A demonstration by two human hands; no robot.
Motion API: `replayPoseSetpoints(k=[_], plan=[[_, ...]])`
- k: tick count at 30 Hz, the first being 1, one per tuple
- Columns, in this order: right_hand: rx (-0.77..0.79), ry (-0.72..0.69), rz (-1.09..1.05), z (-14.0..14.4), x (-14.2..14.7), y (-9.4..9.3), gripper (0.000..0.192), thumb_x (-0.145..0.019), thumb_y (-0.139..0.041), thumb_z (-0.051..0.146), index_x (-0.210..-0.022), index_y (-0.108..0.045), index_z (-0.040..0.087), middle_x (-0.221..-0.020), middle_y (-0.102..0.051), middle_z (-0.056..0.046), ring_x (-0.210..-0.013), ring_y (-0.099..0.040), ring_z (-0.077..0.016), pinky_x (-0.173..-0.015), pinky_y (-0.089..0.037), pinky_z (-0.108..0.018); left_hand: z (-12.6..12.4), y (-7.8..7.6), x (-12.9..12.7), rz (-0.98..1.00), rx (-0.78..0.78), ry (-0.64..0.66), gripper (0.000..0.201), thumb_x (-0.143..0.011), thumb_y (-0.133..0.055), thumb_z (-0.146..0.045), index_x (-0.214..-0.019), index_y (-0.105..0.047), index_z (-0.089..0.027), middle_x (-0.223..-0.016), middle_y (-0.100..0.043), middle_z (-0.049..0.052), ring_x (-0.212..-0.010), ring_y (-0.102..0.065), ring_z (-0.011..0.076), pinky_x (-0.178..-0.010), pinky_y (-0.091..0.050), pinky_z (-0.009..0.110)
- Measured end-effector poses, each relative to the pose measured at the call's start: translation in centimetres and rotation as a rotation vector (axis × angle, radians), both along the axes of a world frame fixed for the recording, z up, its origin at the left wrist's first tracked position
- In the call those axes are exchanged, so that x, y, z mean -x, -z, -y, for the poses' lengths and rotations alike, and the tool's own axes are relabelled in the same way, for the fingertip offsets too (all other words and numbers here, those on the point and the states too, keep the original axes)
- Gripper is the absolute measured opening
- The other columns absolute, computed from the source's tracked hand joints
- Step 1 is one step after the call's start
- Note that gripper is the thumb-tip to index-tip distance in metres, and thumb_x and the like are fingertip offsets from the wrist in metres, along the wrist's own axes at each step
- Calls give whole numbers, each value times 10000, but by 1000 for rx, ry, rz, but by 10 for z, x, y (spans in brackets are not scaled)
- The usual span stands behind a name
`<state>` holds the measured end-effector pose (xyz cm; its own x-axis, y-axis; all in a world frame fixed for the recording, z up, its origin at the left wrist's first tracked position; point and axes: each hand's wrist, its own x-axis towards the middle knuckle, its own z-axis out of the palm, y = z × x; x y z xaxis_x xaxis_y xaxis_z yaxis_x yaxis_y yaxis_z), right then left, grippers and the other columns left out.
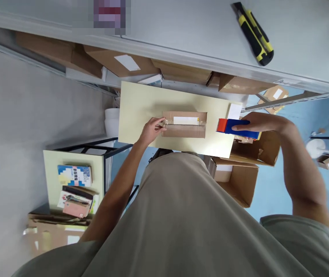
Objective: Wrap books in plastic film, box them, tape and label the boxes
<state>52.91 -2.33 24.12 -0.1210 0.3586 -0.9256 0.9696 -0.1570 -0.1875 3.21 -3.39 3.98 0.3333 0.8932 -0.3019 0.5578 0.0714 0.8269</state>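
A small brown cardboard box (184,132) lies on a pale yellow tabletop (141,96), with a white label (185,120) on its far side and a seam running lengthwise along its top. Clear tape shows at its left end. My left hand (152,130) holds that left end, thumb and fingers bent against the box at the seam. To the right, apart from the box, my right hand (258,122) is closed around a blue tape dispenser (236,128). Its orange-red front with a toothed edge faces the box.
Above the table runs a grey shelf (181,27) bearing a yellow and black utility knife (253,34). Cardboard boxes (181,71) sit beneath it. Open cartons (241,184) stand at the right. On a lower-left side table (50,169) lie books (74,176).
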Motion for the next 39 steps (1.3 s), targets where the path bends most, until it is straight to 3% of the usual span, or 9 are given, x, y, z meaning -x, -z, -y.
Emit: replayPoseSetpoints(k=[6,12,16,19,24,29,33,39], plan=[[-38,-19,20,-5,6,48,819,-915,-650,996,-802,-775,195,-773,-791,-155,-697,-699,-258,-714,-507,-398,5,-9,-9,-80,47,-61,515,-963,-873,-237,-1472,-798,-253,-1365,-759,95,-1033,-828,187,-1031,-751,396],[-84,-27,34,-5,22,71,785,-908,-724,945,-935,-836,169,-805,-805,-180,-708,-740,-287,-691,-526,-409,13,-15,-21,-144,-8,-137,477,-997,-847,-314,-1468,-820,-243,-1459,-802,108,-1071,-848,221,-1046,-720,390],[-148,-96,80,-2,31,73,792,-886,-764,932,-1068,-845,166,-888,-821,-204,-810,-780,-346,-725,-535,-427,22,-11,-40,-211,-45,-303,338,-1064,-769,-331,-1371,-869,-232,-1324,-887,89,-1105,-868,271,-1145,-673,441],[-179,-157,122,-1,42,70,833,-919,-732,933,-1140,-836,137,-961,-829,-243,-919,-799,-389,-765,-531,-436,25,-5,-48,-191,-67,-388,310,-1074,-727,-288,-1335,-883,-222,-1356,-884,83,-1211,-860,303,-1200,-648,479],[-175,-173,99,1,59,69,841,-973,-693,907,-1264,-806,126,-1082,-845,-250,-1038,-802,-394,-801,-517,-412,19,0,-33,-201,-97,-478,297,-1045,-717,-226,-1279,-899,-210,-1331,-891,75,-1289,-838,319,-1234,-635,493],[-137,-136,-6,2,50,69,719,-1068,-605,822,-1206,-805,145,-1103,-849,-206,-962,-786,-323,-749,-489,-379,12,0,-9,-213,-95,-539,322,-1025,-707,-234,-1286,-889,-182,-1304,-894,98,-1256,-845,291,-1193,-663,452],[-117,-142,-79,1,39,68,670,-1078,-615,787,-1179,-802,152,-1097,-850,-176,-921,-774,-289,-744,-486,-363,11,0,-5,-198,-81,-549,326,-1015,-704,-218,-1281,-883,-161,-1307,-891,114,-1253,-848,287,-1193,-663,449],[-150,-138,62,4,69,80,721,-1039,-694,774,-1314,-813,118,-1152,-846,-229,-1016,-794,-356,-810,-516,-397,12,-4,-8,-213,-75,-517,330,-1027,-686,-215,-1301,-863,-167,-1338,-880,123,-1285,-836,280,-1188,-658,430]])
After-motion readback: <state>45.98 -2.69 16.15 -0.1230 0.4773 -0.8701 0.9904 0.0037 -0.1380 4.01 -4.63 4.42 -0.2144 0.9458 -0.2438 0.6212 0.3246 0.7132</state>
